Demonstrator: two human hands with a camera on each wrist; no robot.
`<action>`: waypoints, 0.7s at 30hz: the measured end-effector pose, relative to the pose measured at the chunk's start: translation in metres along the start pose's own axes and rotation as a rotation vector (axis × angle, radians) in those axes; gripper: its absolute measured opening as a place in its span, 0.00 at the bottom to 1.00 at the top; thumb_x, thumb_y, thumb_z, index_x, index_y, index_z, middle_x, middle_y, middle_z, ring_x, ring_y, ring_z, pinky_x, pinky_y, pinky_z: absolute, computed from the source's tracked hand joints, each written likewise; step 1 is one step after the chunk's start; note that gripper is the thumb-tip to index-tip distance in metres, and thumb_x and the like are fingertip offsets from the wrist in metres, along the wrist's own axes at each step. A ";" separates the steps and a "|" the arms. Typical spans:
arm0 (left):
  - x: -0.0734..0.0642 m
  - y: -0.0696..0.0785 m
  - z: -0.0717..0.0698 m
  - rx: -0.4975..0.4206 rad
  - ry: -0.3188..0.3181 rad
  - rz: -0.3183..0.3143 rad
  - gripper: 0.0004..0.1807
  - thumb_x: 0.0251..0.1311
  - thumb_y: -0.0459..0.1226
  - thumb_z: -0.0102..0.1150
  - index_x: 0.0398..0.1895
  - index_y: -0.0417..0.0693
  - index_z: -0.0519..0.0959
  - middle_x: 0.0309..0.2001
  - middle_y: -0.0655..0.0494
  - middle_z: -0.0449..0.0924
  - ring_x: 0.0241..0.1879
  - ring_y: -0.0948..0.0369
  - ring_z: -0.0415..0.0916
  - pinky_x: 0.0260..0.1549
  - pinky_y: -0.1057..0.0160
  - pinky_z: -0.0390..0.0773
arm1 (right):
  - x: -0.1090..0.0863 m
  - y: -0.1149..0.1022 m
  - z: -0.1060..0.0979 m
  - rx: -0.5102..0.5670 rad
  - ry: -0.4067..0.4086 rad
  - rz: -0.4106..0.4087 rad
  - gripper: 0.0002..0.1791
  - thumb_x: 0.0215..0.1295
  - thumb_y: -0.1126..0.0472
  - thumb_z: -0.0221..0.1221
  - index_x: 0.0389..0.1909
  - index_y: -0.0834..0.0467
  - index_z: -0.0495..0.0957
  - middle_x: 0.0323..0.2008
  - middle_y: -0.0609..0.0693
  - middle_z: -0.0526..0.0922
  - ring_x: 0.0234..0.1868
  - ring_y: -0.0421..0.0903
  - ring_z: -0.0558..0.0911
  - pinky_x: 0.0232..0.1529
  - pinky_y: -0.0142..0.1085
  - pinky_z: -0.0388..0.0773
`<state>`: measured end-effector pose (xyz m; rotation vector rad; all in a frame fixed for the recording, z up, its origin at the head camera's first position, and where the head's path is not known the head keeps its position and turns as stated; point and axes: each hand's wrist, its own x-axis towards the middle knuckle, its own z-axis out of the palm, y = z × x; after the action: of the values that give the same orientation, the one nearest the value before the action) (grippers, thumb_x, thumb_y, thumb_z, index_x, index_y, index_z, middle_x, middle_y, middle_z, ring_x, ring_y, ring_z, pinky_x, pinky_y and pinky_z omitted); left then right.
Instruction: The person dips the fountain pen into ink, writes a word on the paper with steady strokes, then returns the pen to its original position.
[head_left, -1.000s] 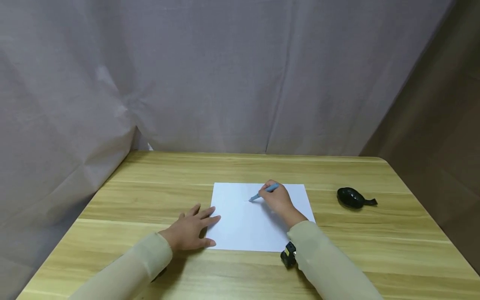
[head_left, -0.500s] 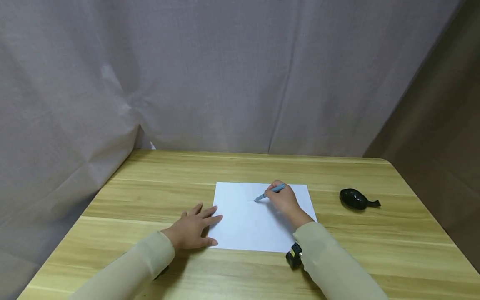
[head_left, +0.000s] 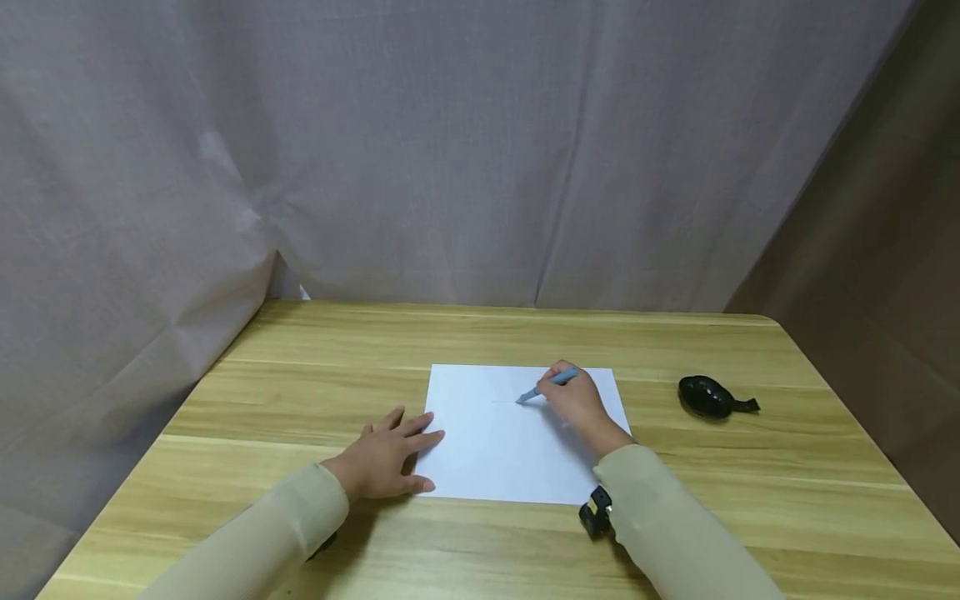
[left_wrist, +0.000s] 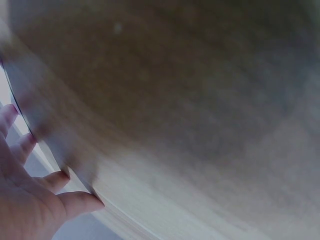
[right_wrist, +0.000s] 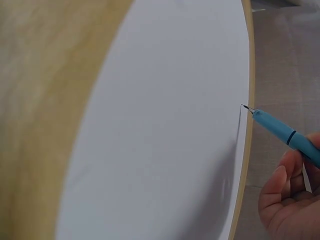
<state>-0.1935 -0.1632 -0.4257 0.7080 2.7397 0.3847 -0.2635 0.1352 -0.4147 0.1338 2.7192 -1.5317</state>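
Note:
A sheet of white paper [head_left: 480, 458] lies flat on the wooden table. My right hand [head_left: 579, 406] pinches a light blue fountain pen [head_left: 558, 377], held slanted with its tip at the paper. The right wrist view shows the pen [right_wrist: 274, 126] with its metal nib at the sheet, the fingers [right_wrist: 295, 172] curled round the barrel. A faint thin line [head_left: 502, 402] runs left from the tip. My left hand [head_left: 382, 458] rests with spread fingers on the sheet's left edge; the left wrist view shows its fingers [left_wrist: 82, 204] along that edge.
A glossy black oval object with a short tail [head_left: 705, 397] lies on the table [head_left: 750, 467] to the right of the paper. A grey curtain [head_left: 420, 167] hangs behind the table. Small black devices are strapped at both wrists.
My right hand and the pen have slid a little to the right across the paper, and the thin line has grown longer. The left hand stays in place on the edge.

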 end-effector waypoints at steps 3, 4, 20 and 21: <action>0.000 0.000 0.000 -0.007 0.003 -0.001 0.40 0.57 0.59 0.61 0.72 0.63 0.63 0.76 0.58 0.49 0.73 0.38 0.39 0.57 0.24 0.50 | -0.001 0.001 -0.003 -0.002 -0.001 0.003 0.04 0.60 0.61 0.55 0.30 0.58 0.74 0.17 0.44 0.66 0.23 0.43 0.64 0.28 0.34 0.62; 0.000 0.000 0.000 -0.008 0.003 -0.003 0.40 0.57 0.59 0.61 0.72 0.64 0.63 0.76 0.58 0.48 0.74 0.38 0.38 0.58 0.24 0.49 | -0.001 0.001 -0.004 -0.003 0.001 0.002 0.04 0.60 0.62 0.55 0.30 0.58 0.74 0.17 0.44 0.66 0.23 0.43 0.64 0.27 0.34 0.63; 0.000 0.000 0.000 -0.001 0.009 -0.002 0.40 0.57 0.60 0.60 0.72 0.64 0.62 0.76 0.59 0.48 0.74 0.39 0.39 0.58 0.24 0.50 | -0.003 0.006 -0.015 -0.012 0.007 0.008 0.04 0.61 0.62 0.54 0.29 0.58 0.72 0.18 0.44 0.66 0.23 0.42 0.65 0.27 0.34 0.63; 0.001 0.000 0.000 0.000 0.010 -0.002 0.40 0.57 0.60 0.60 0.72 0.64 0.62 0.76 0.59 0.48 0.74 0.39 0.39 0.58 0.24 0.50 | -0.003 0.007 -0.015 -0.013 0.009 0.007 0.04 0.61 0.62 0.54 0.29 0.58 0.72 0.18 0.44 0.66 0.23 0.42 0.65 0.27 0.34 0.63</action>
<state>-0.1941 -0.1631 -0.4264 0.7054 2.7496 0.3884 -0.2598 0.1517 -0.4125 0.1497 2.7319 -1.5158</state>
